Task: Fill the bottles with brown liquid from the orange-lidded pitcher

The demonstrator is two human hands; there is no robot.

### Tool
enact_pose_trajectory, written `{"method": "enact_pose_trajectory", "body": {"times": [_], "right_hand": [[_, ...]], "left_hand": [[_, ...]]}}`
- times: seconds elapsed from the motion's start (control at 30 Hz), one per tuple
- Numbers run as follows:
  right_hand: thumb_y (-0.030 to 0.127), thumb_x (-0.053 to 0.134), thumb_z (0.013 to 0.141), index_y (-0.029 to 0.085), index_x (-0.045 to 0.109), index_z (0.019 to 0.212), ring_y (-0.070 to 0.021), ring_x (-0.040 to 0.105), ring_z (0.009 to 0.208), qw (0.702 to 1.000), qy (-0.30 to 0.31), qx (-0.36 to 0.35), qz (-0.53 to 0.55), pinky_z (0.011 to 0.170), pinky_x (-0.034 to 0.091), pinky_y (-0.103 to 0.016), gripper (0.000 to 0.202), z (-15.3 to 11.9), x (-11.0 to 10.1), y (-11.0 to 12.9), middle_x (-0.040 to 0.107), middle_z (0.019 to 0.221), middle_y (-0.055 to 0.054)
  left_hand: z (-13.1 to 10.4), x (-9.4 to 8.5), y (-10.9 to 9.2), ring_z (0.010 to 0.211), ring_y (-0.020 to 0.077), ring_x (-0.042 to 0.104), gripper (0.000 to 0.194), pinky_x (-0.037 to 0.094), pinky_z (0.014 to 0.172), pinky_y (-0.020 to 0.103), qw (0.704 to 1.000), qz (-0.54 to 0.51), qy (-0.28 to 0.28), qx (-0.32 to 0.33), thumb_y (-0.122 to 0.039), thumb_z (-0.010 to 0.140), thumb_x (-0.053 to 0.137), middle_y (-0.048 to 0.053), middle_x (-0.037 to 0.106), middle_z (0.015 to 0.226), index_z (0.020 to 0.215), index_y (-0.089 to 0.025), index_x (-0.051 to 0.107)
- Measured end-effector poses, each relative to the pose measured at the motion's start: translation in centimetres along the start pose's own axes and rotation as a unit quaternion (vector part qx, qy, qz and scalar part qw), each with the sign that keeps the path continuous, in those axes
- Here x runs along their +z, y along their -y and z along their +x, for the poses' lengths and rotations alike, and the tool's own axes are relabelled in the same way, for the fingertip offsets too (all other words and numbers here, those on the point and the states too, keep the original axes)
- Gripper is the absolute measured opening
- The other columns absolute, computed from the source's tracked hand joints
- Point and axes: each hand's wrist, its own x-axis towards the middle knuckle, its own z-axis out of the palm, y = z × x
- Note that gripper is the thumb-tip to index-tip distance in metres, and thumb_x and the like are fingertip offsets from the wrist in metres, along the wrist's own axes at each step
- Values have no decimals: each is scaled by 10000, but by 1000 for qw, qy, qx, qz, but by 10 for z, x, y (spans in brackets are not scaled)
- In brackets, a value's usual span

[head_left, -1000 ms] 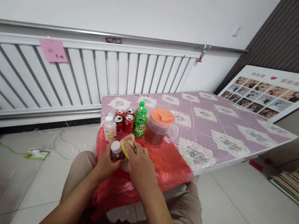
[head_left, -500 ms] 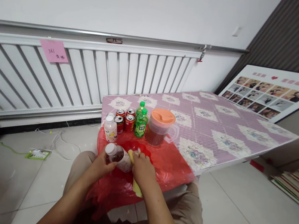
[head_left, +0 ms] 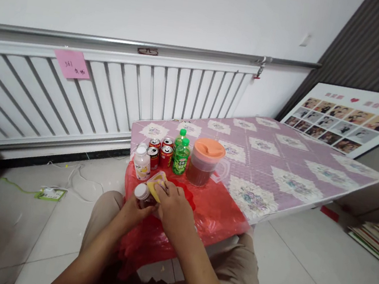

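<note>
My left hand (head_left: 135,211) is wrapped round a white-capped bottle (head_left: 142,193), which lies tilted over the red plastic sheet (head_left: 225,210). Pressed to the bottle near its cap is a yellow cloth (head_left: 155,188), gripped in my right hand (head_left: 174,205). Part of a red tray (head_left: 188,196) shows behind my right hand. Farther back stand a white-capped bottle with a pale label (head_left: 142,163), several red cans (head_left: 165,157), two green bottles (head_left: 180,158) and a clear jug with an orange lid (head_left: 208,151). My hands cover most of the held bottle.
The table has a purple flowered cover (head_left: 264,146). A white radiator (head_left: 183,90) runs along the wall behind it. A framed photo board (head_left: 344,118) leans at the back right, and stacked papers (head_left: 375,238) lie at the right. A power strip (head_left: 51,194) is on the floor.
My right hand with the yellow cloth has moved up along the bottle to near its cap. The cloth no longer hangs below my hand. The view has shifted slightly.
</note>
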Motion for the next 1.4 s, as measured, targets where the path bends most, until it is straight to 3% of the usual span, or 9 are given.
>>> {"method": "enact_pose_trajectory", "body": {"times": [0.1,0.33,0.57,0.67,0.77,0.87,1.07,1.27,1.4], "right_hand": [[226,549,905,278,531,1368,-256,481,1172,1000,-2,-6,-3,938,436,-333,466,4,0,-3,501,1439,-66],[177,447,950,267,550,1342,-247,548,1049,995,53,73,-39,821,470,-341,415,5,28,-29,608,1246,-111],[199,421,971,293,526,1369,-262,543,1074,994,44,87,-45,767,497,-333,423,-1,24,-16,586,1300,-102],[237,464,969,296,494,1408,-253,528,1119,998,14,61,-29,843,497,-332,444,-2,14,-2,544,1381,-96],[257,495,963,298,480,1426,-246,520,1140,999,-9,35,-17,934,469,-342,465,-4,9,4,515,1428,-92],[229,488,959,266,490,1419,-246,523,1126,999,1,48,-20,918,469,-339,461,-6,13,-3,537,1401,-95],[158,473,941,256,551,1359,-251,548,1051,993,53,95,-35,828,489,-332,437,-9,20,-26,621,1251,-97],[192,523,929,251,506,1406,-260,504,1146,998,4,57,-13,900,478,-345,481,-8,-2,-12,520,1413,-89],[180,536,921,241,514,1402,-260,513,1139,999,5,51,-8,916,473,-350,485,-5,2,-10,542,1393,-90]], "left_hand": [[1,-2,-1,1063,348,656,563,531,937,448,1000,-20,19,0,-358,617,735,154,697,1139,1122,-151,601],[5,-16,16,1080,334,653,583,501,984,447,997,-34,68,-14,-377,628,732,137,699,1153,1145,-150,585],[-3,0,3,1074,312,656,497,504,978,448,996,-74,-2,-39,-356,675,698,149,695,1134,1101,-134,572],[-5,7,-1,1097,310,649,471,494,998,446,996,-74,-24,-34,-330,684,695,153,683,1163,1096,-142,569],[-6,8,5,1122,305,637,513,491,1002,444,996,-70,-44,-33,-325,683,702,156,664,1187,1136,-151,532],[-3,5,14,1122,284,635,562,495,993,431,995,-82,-60,-19,-308,674,707,139,654,1183,1165,-166,474],[4,-2,21,1118,290,627,640,501,995,434,998,-37,-10,43,-235,647,719,114,639,1196,1225,-179,449],[6,1,22,1196,358,581,645,503,1006,470,993,-52,48,93,-242,695,739,154,580,1290,1279,-165,477],[6,-4,24,1189,350,594,672,496,1014,493,993,-62,70,71,-247,693,726,164,577,1315,1307,-160,465]]}}
